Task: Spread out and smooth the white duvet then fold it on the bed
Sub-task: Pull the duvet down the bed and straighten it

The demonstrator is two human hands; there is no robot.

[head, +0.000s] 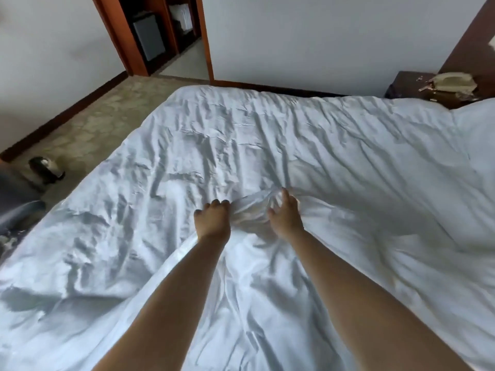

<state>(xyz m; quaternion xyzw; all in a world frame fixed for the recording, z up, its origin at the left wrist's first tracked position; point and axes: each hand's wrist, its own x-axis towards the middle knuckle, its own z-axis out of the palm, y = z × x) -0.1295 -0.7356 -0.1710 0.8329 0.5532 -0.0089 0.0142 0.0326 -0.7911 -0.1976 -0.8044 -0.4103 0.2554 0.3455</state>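
Head camera puts you leaning over the bed (150,124), both arms stretched toward 12 o'clock. The white duvet (334,156) covers nearly the whole mattress, spread but heavily creased, with ridges fanning out from the spot where your hands meet.

Your left hand (213,222) has its fingers curled down into the cloth, and its grip looks closed on a bunched fold (250,210) of duvet that stands up between your 2 hands. Your right hand (285,215) sits just beside that fold at 3 o'clock of it, fingers spread and only partly bent; motion blur makes it hard to say whether it is pinching the fabric or merely touching it.

Judging from this, you are at the smoothing stage, not the fold. The risk is in that central bunch: if you drag it with 1 hand gripping and the other loose, the cloth will likely skew and pull fresh wrinkles across the 1 to 3 o'clock side. A hard tug toward you could also haul the far edge off the mattress near the doorway (166,36). Out at 9 o'clock, the small black bin (47,167) stands on the floor well apart from the bed, and the dark nightstand (412,84) sits at 2 o'clock.
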